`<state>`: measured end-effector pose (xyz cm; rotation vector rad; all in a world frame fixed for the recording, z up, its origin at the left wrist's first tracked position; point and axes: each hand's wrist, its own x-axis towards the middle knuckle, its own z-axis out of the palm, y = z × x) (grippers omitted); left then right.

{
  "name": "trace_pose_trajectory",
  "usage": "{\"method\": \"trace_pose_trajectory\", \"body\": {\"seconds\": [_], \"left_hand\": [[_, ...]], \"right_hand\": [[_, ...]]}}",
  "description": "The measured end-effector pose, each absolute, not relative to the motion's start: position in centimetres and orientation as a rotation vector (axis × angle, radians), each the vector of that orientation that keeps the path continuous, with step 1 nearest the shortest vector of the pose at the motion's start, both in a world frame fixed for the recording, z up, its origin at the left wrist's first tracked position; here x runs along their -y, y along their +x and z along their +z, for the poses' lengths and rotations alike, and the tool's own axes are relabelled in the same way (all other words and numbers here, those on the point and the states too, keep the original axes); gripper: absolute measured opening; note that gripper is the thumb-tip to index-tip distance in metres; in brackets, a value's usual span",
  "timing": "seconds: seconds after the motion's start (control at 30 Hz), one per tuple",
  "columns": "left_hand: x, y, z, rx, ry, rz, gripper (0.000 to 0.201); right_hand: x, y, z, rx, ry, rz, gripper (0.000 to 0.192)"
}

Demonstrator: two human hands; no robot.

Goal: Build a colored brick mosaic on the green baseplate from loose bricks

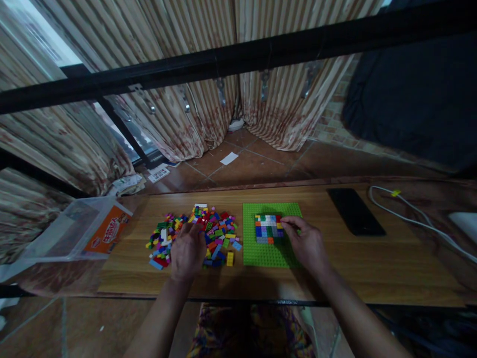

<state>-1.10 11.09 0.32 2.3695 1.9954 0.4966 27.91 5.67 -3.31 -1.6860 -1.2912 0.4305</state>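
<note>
A loose pile of colourful toy bricks (219,236) lies on the left-centre of the wooden table. My left hand (188,251) is over this pile, its fingers curled down among the bricks, so the fingertips are hidden. To the right of the pile lies a green studded baseplate (249,253). On it sits a roughly square patch of toy bricks (266,231) in white, blue, grey, red, green and orange. My right hand (307,243) reaches in from the right, thumb and forefinger pinched on a brick at the patch's right edge, beside yellow and red ones.
A black phone-like slab (356,211) lies on the table's right, with a white cable (413,211) beyond it. A clear plastic box (70,223) with an orange label stands at the left end. A dark metal rail (208,62) crosses in front of striped curtains (276,109).
</note>
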Motion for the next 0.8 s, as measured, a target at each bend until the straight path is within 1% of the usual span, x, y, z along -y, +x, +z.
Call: {"method": "trace_pose_trajectory", "body": {"seconds": [0.1,0.2,0.37,0.47,0.7,0.8], "left_hand": [[-9.9,2.2,0.7,-1.751,2.244,0.652,0.024],[-8.8,6.6,0.4,-1.443,2.012,0.632,0.027],[-9.3,12.0,-1.8,-1.155,1.561,0.528,0.039],[-9.9,13.6,-2.7,-1.099,1.407,0.489,0.051],[-9.8,14.3,-2.4,-1.065,1.368,0.469,0.055],[-9.5,14.2,-2.5,-1.078,1.379,0.454,0.060]], "right_hand": [[-6.8,27.6,-3.9,1.408,-1.625,0.350,0.021],[-7.5,27.4,-4.7,1.465,-1.627,0.275,0.022],[-7.7,27.6,-5.4,1.449,-1.666,0.272,0.023],[-7.8,27.4,-5.3,1.407,-1.682,0.295,0.022],[-8.1,27.1,-5.4,1.150,-1.656,0.449,0.017],[-8.1,27.7,-5.7,1.039,-1.639,0.519,0.021]]}}
